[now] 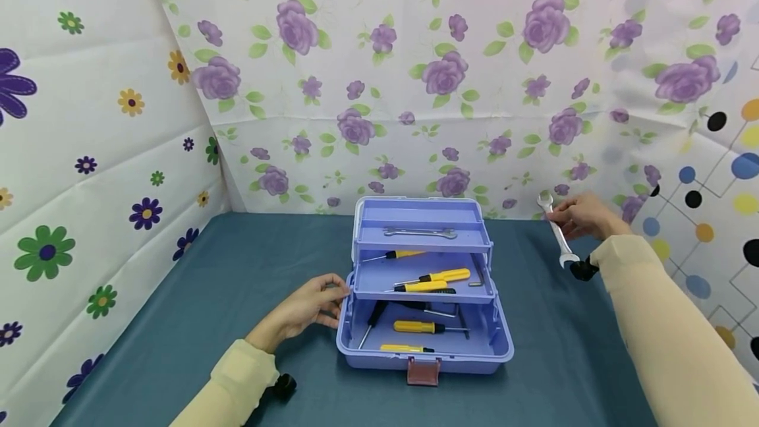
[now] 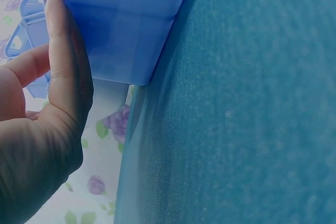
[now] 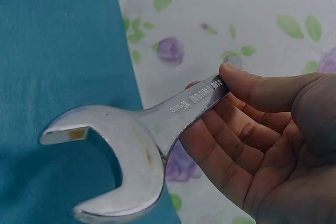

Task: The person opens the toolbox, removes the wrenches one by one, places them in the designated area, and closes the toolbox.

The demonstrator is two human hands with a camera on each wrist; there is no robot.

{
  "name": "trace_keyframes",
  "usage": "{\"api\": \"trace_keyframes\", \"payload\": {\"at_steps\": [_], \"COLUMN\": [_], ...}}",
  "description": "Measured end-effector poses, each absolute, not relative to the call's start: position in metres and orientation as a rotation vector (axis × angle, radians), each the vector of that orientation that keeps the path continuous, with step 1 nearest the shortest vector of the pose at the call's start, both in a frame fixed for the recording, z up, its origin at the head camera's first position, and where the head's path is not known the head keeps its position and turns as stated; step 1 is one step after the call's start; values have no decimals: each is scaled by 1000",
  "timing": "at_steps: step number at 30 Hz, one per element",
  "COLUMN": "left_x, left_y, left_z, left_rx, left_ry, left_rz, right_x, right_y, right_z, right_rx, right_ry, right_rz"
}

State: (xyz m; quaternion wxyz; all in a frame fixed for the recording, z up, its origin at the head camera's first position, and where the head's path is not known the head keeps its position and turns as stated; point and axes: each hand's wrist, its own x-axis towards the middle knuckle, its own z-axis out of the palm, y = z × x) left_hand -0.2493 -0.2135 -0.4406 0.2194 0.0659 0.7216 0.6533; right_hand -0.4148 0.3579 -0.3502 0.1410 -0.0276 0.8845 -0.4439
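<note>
So, latch: pinkish-brown plastic clasp (image 1: 423, 372), hanging at the front of the toolbox.
Left hand (image 1: 313, 302): fingers mostly extended, touching the box's left rim; not wrapped round anything.
Toolbox: periwinkle-blue plastic toolbox (image 1: 373, 360), smooth walls, opened out in steps, standing mid-table on a dark teal cloth (image 1: 563, 374).
Bottom bin: two yellow-handled screwdrivers (image 1: 415, 327), plus black-handled tools (image 1: 376, 315).
Middle tray: more slim screwdrivers with yellow handles (image 1: 447, 275); dark L-shaped hex key (image 1: 477, 272) at the right end.
Top tray: silver open-ended metal spanner (image 1: 420, 233), lying flat; can't tell if there's a second under it.
Right hand (image 1: 584, 215): closed on the wrench shank, thumb one side, curled fingers the other.
Wrench: shiny silver double open-ended metal wrench (image 1: 559, 232), right of the box near the table's back edge, tilted, one head up. Stamped lettering on shank, too blurred to read fully; brownish mark inside one prong tip.
Backdrop: white sheet with purple roses (image 1: 367, 170).
</note>
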Motion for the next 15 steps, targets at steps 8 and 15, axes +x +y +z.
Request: {"api": "trace_keyframes", "payload": {"at_steps": [8,15], "left_x": [-249,-249], "left_y": [-215,-214], "left_z": [-441,-439], "left_rx": [200,181], "left_ry": [1990,1991], "left_rz": [1809,1808], "right_x": [-416,-413], "right_y": [365,375], "right_z": [-361,-368], "right_rx": [-49,-24], "right_ry": [2529,2538], "right_rz": [-1289,-1263]}}
